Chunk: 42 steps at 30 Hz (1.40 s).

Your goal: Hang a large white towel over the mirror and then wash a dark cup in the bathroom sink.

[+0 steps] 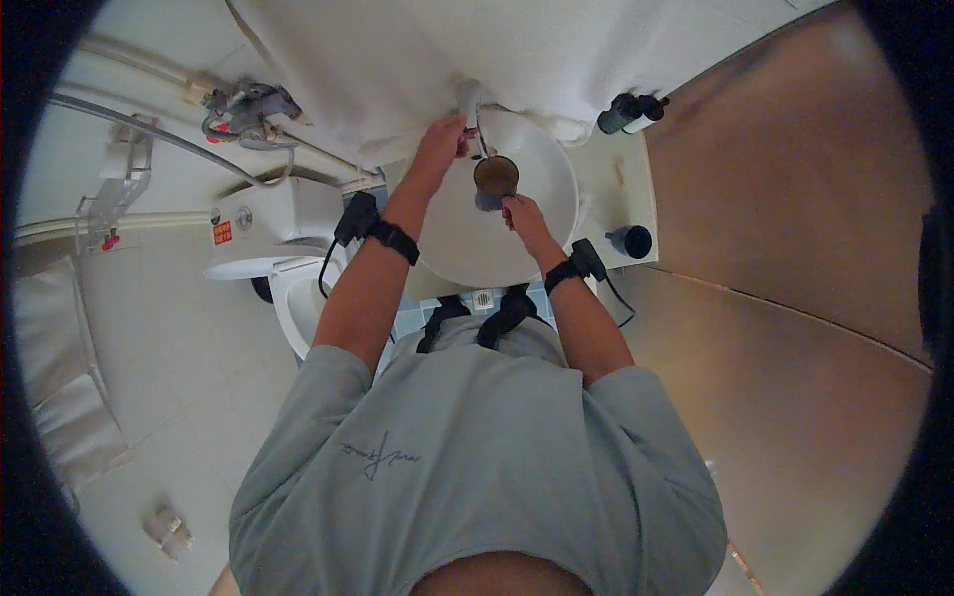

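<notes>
A round white washbasin [477, 257] lies before me, with a metal faucet [468, 100] at its far side. My left hand [447, 141] is at the faucet, its fingers closed near the spout and lever; what exactly they grip is hard to tell. Under the spout, my right hand [522, 216] holds a mug [496, 177] by its near side, over the bowl. The mug looks brownish inside; its contents cannot be made out.
On the counter [615, 201] to the right stand a dark cup [637, 242] and two pump bottles [620, 114]. A white toilet [298, 298] is at the left, below pipes and a valve [261, 104]. A pale curtain or cloth [402, 67] hangs behind the basin.
</notes>
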{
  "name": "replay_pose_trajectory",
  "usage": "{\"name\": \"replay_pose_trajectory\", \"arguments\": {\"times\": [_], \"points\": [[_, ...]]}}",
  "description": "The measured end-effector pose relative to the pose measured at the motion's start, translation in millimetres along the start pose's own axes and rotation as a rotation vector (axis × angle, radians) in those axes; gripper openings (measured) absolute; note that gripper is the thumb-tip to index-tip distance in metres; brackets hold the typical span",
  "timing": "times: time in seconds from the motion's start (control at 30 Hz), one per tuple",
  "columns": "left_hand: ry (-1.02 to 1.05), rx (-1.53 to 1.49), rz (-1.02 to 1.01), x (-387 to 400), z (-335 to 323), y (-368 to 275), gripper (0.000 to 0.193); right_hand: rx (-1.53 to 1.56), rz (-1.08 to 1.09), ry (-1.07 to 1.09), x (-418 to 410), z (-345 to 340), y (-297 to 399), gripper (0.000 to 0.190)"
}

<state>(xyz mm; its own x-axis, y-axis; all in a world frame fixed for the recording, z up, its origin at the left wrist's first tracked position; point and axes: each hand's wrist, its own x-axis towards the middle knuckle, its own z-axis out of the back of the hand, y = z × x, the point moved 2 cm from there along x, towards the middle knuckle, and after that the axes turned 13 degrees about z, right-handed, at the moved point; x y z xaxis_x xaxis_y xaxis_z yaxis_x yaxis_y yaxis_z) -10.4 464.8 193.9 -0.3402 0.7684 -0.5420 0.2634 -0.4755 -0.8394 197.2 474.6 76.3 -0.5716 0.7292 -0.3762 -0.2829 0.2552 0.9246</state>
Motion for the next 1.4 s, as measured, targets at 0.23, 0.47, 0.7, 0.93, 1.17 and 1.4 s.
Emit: {"name": "replay_pose_trajectory", "arguments": {"times": [0.23,0.47,0.7,0.93,1.17,1.4], "points": [[-0.016,-0.106,-0.03,-2.7,-3.9,-6.2,0.034,0.047,0.07,0.012,2.3,-0.1,1.6,0.023],[-0.048,-0.15,0.048,7.7,-5.4,-12.2,0.034,0.037,0.043,0.013,10.5,-4.2,-2.8,0.025],[-0.031,-0.038,0.086,4.1,1.3,-10.1,0.036,0.02,-0.027,-0.04,13.5,-4.0,-7.3,0.023],[-0.038,-0.037,0.085,-0.7,-0.4,-5.1,0.037,0.067,0.044,-0.056,3.1,5.3,-2.4,0.024],[-0.017,-0.031,0.084,0.0,0.5,-1.3,0.04,0.037,0.047,-0.044,1.9,7.9,-4.6,0.024],[-0.034,-0.015,0.099,-2.1,1.1,1.5,0.042,-0.002,0.057,-0.038,1.8,12.3,-9.8,0.023]]}}
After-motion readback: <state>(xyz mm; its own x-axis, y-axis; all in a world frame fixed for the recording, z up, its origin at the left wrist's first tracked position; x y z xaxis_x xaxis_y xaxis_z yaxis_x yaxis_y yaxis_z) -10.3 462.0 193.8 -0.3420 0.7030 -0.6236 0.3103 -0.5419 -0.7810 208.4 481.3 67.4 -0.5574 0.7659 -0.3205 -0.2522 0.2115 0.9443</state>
